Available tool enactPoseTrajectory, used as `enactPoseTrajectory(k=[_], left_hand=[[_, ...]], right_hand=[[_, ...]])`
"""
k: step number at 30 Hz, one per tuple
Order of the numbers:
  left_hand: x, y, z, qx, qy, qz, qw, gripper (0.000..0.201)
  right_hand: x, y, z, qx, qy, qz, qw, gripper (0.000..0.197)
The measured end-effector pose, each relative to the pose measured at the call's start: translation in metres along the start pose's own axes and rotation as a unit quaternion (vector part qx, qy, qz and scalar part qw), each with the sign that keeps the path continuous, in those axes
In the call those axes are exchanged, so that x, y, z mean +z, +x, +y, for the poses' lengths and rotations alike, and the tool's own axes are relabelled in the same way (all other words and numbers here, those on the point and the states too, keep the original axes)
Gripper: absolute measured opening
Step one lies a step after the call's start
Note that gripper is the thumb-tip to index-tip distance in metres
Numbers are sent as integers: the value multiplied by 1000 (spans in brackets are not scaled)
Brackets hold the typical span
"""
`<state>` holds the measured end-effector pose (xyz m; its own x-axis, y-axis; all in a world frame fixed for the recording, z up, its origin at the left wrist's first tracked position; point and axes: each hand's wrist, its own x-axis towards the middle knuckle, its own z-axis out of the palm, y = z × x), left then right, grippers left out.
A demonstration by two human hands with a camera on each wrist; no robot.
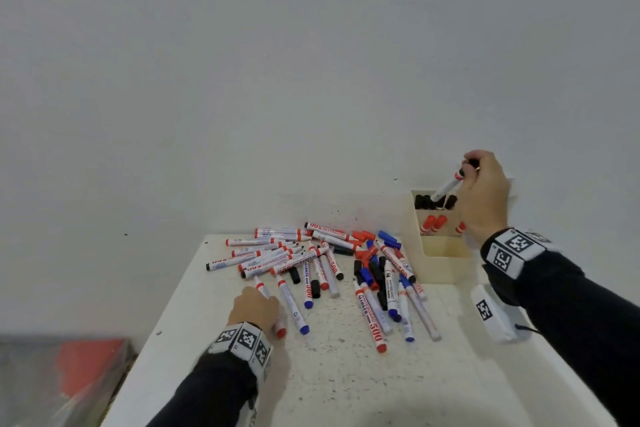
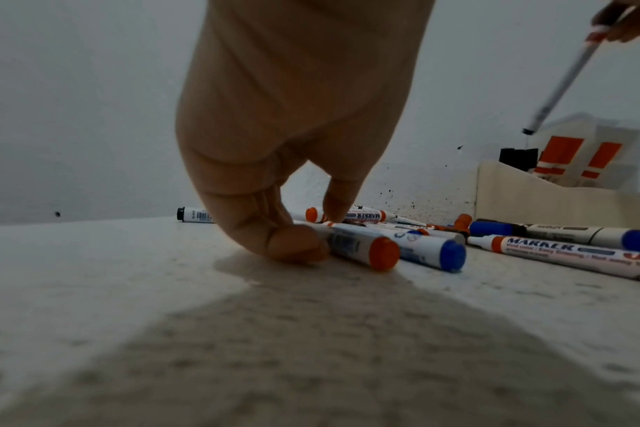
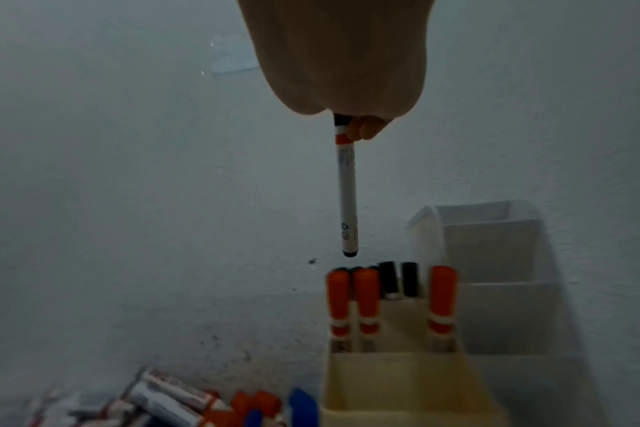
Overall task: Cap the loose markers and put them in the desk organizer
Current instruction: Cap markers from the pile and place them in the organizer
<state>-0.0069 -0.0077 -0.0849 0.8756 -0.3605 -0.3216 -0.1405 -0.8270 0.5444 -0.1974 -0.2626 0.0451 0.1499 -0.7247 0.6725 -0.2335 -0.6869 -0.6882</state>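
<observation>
My right hand (image 1: 468,170) pinches a black-capped marker (image 1: 448,186) by its cap end. It hangs tilted just above the back compartment of the cream desk organizer (image 1: 446,255), where black-capped markers stand. In the right wrist view the marker (image 3: 347,196) points down over the organizer (image 3: 402,375), its tip clear of the caps below. My left hand (image 1: 258,308) is down on the table at the near left of the marker pile (image 1: 322,260). Its thumb (image 2: 293,245) and a fingertip pinch a red-ended marker (image 2: 362,248) that lies flat.
Red-capped markers fill the organizer's middle row; its front compartment looks empty. Loose red, blue and black caps (image 1: 367,246) lie among the pile. A white tagged device (image 1: 491,314) sits at the table's right. The wall stands right behind; the table (image 1: 346,374) drops off at left.
</observation>
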Motion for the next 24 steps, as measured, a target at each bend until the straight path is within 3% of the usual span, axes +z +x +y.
enactPoseTrajectory(k=[3,8,11,17,20,24], left_hand=[[0,-1,1,1,18,-6,1000,18],[-5,-2,-1,-6,8,-1,1000,21],[-6,-2,-3,-12,-7,-5,1000,29],[-6,-4,-4,-11,-18,-9,1000,28],[-5,-4,-6,-14,-36,-12,999,27],[-5,-8,-10,-34,-89,-7,995,41]], right_hand=[[-4,-7,20,22,-26,-31,999,24],[3,-18,51,39,-56,-72,995,22],[7,-17,50,37,-56,-51,996,23],[11,-1,22,-39,-12,21,999,24],[19,5,16,-80,-6,29,996,23],[32,10,21,-102,-28,13,994,23]])
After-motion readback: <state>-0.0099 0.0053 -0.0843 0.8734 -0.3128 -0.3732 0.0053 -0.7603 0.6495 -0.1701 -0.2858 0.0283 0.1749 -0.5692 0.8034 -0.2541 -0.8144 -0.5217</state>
